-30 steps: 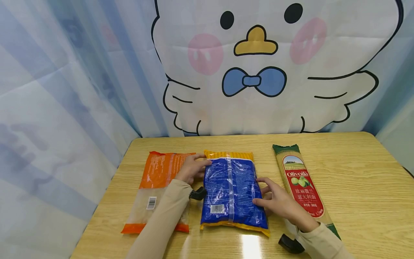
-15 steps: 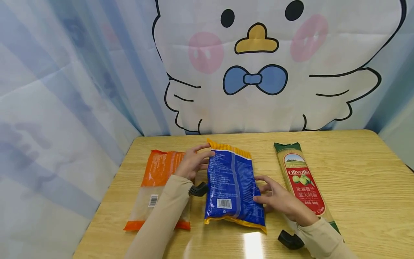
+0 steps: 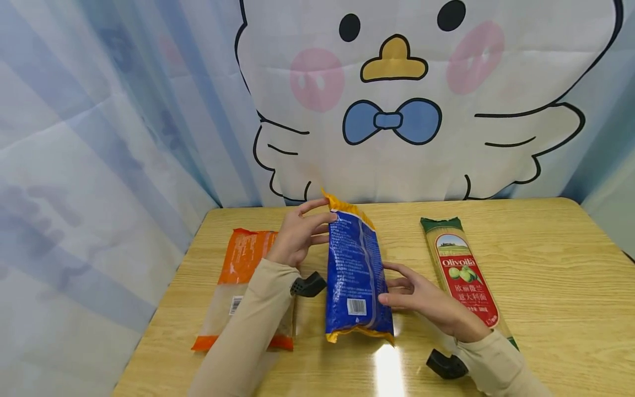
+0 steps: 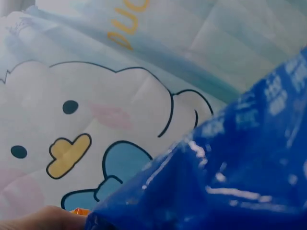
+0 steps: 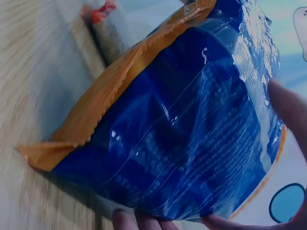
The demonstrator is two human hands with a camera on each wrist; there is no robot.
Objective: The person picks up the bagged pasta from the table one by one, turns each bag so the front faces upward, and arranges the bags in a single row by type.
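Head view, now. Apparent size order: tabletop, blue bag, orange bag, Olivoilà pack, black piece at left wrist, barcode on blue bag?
1. Tabletop
2. Unranked, too close: blue bag (tilted up), orange bag and Olivoilà pack (both partly covered)
3. Black piece
4. Barcode

white glare on table [image 3: 389, 372]; 2 wrist views soft
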